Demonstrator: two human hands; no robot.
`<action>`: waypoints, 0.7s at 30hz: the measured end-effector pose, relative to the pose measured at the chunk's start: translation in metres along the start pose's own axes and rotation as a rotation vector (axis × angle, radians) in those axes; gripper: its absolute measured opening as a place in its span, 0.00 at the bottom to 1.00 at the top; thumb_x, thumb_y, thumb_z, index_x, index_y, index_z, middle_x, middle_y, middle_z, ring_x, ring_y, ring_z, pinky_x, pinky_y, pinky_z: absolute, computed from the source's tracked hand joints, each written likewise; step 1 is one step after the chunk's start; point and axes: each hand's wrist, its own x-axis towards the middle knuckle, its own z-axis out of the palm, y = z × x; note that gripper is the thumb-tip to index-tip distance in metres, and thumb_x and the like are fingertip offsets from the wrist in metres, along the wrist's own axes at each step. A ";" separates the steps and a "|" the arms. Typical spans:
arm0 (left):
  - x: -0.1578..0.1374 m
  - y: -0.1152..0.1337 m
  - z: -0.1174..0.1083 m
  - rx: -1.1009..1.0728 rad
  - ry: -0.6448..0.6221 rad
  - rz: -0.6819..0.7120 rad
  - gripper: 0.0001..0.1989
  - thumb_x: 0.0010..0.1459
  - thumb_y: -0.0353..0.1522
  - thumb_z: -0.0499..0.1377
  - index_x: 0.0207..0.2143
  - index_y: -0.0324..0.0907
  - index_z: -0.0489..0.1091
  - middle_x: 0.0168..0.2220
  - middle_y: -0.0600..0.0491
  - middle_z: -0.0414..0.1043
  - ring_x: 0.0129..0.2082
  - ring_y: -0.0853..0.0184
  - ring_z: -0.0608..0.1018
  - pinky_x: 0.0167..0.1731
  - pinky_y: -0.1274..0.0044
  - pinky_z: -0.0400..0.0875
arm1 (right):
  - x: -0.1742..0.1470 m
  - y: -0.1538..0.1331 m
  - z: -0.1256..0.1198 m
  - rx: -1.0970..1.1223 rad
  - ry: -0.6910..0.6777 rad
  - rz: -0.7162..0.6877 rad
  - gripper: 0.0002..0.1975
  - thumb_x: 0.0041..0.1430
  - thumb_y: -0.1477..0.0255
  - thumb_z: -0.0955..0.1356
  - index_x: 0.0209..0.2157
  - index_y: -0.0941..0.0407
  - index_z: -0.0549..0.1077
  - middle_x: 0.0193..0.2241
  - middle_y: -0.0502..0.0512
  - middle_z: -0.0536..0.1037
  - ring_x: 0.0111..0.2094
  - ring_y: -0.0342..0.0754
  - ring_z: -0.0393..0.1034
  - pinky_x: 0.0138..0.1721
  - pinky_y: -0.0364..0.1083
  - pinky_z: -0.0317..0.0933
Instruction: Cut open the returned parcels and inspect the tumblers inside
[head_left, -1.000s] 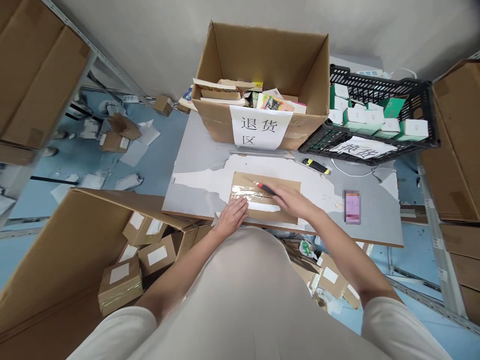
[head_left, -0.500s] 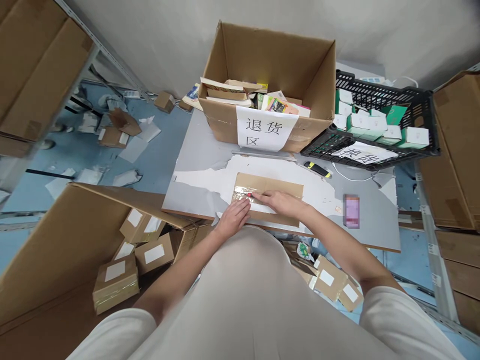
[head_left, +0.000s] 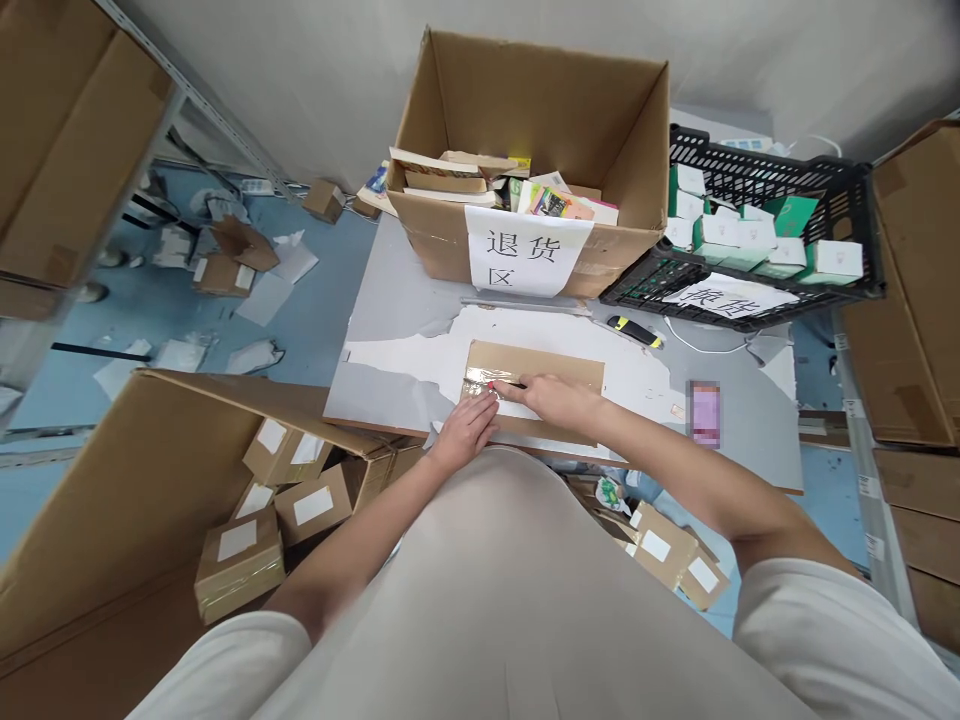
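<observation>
A flat brown cardboard package [head_left: 551,362], with shiny clear tape [head_left: 491,374] across its left part, lies near the table's front edge. My left hand [head_left: 466,430] rests on its lower left corner, fingers stretched out and lying flat. From the right, my right hand [head_left: 559,400] reaches over the package, closed on a slim black tool with a red part [head_left: 491,385]. That tool lies low along the tape, close to my left fingertips; its exact kind is too small to make out. A white area on the package shows partly beneath my right hand.
Behind stand a big open carton [head_left: 431,235] of books and a black crate [head_left: 772,150] of green-white boxes. A yellow-black utility knife [head_left: 634,331] and a blurred pink item [head_left: 705,414] lie on the table [head_left: 390,290]. At left, a large carton [head_left: 97,480] holds taped parcels.
My right hand and the black tool have shifted slightly left along the tape, and the index finger is now more stretched out. My left hand stays on the package's corner.
</observation>
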 end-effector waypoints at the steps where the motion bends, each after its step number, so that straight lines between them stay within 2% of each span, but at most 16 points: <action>1: 0.000 -0.001 0.000 0.005 0.004 0.000 0.22 0.64 0.32 0.53 0.60 0.40 0.62 0.55 0.39 0.70 0.62 0.55 0.67 0.57 0.57 0.66 | 0.001 -0.002 -0.001 -0.020 0.002 0.000 0.32 0.63 0.82 0.57 0.66 0.44 0.54 0.45 0.62 0.75 0.40 0.53 0.76 0.39 0.47 0.63; 6: 0.000 -0.002 0.003 0.046 0.001 0.016 0.22 0.64 0.33 0.54 0.60 0.39 0.62 0.56 0.38 0.70 0.61 0.55 0.67 0.57 0.57 0.66 | 0.001 0.002 0.005 -0.022 -0.002 -0.019 0.33 0.63 0.81 0.56 0.67 0.45 0.51 0.49 0.63 0.74 0.42 0.55 0.75 0.40 0.49 0.64; 11: -0.003 -0.001 0.004 0.060 -0.022 -0.018 0.22 0.64 0.34 0.53 0.60 0.41 0.63 0.57 0.39 0.69 0.61 0.55 0.67 0.57 0.58 0.66 | -0.021 0.020 0.015 -0.018 0.009 0.024 0.31 0.63 0.80 0.57 0.65 0.45 0.56 0.46 0.62 0.77 0.39 0.52 0.75 0.38 0.47 0.62; 13: -0.003 -0.002 0.004 0.064 -0.033 -0.019 0.22 0.65 0.34 0.52 0.60 0.41 0.63 0.57 0.39 0.69 0.61 0.55 0.67 0.56 0.58 0.66 | -0.044 0.030 0.019 -0.037 0.006 0.072 0.31 0.62 0.80 0.58 0.64 0.44 0.57 0.44 0.61 0.77 0.37 0.50 0.75 0.36 0.46 0.61; 18: -0.002 -0.003 0.003 0.086 -0.041 -0.004 0.22 0.65 0.35 0.52 0.60 0.41 0.63 0.57 0.39 0.69 0.61 0.54 0.67 0.56 0.58 0.67 | -0.131 0.066 0.044 -0.032 0.015 0.330 0.36 0.55 0.84 0.58 0.62 0.42 0.62 0.35 0.59 0.77 0.26 0.47 0.72 0.30 0.46 0.59; 21: -0.001 -0.002 0.003 0.142 -0.032 0.021 0.20 0.65 0.35 0.52 0.58 0.40 0.64 0.56 0.39 0.70 0.60 0.54 0.69 0.55 0.60 0.68 | -0.176 0.084 0.061 0.007 0.070 0.383 0.39 0.51 0.84 0.59 0.62 0.39 0.60 0.35 0.57 0.77 0.25 0.47 0.70 0.28 0.45 0.59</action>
